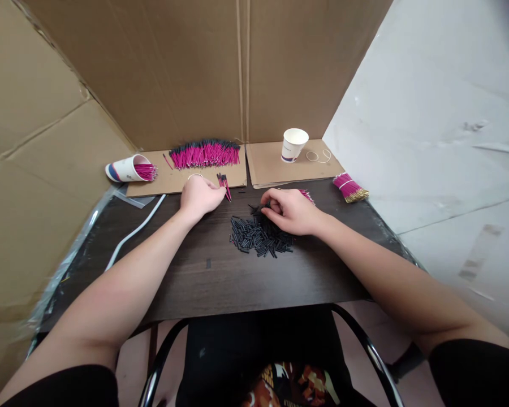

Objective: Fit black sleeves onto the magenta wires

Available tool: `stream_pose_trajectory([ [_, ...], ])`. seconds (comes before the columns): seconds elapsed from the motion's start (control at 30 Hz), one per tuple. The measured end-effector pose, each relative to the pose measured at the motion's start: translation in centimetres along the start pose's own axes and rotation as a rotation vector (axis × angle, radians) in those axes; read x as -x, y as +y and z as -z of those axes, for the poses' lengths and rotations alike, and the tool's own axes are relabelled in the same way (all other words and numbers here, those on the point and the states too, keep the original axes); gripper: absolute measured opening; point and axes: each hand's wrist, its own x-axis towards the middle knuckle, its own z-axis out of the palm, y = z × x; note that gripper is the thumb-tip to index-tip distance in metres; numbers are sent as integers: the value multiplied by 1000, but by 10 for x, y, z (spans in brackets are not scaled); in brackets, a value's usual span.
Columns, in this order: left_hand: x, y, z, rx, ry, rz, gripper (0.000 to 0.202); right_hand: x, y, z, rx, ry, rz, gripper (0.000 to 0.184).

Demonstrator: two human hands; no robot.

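My left hand (201, 196) rests on the dark table (203, 271), fingers closed round a small bunch of pink wires (224, 185) with black ends that stick out to the right. My right hand (290, 210) lies at the far edge of a pile of short black tubes (258, 236), its fingers pinched on one of them. A few pink wires (307, 195) show behind that hand.
A row of pink wires (206, 154) lies on cardboard (173, 178) at the back. A tipped paper cup (129, 168) holds more wires. An upright paper cup (294, 144) and rubber bands (318, 155) are on the right. A tied wire bundle (350, 188) lies at the right edge. Cardboard walls enclose the left and back.
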Motion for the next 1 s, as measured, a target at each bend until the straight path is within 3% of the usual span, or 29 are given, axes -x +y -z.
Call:
stream_pose_trajectory([
  [0.53, 6, 6, 0, -33, -63, 26, 22, 0, 0, 4, 42, -23, -17, 10],
  [0.77, 8, 5, -3, 5, -32, -23, 20, 2, 8, 31, 186, -123, -105, 5],
  [1.0, 8, 3, -8, 25, 9, -72, 17, 8, 7, 60, 239, -234, -174, 10],
])
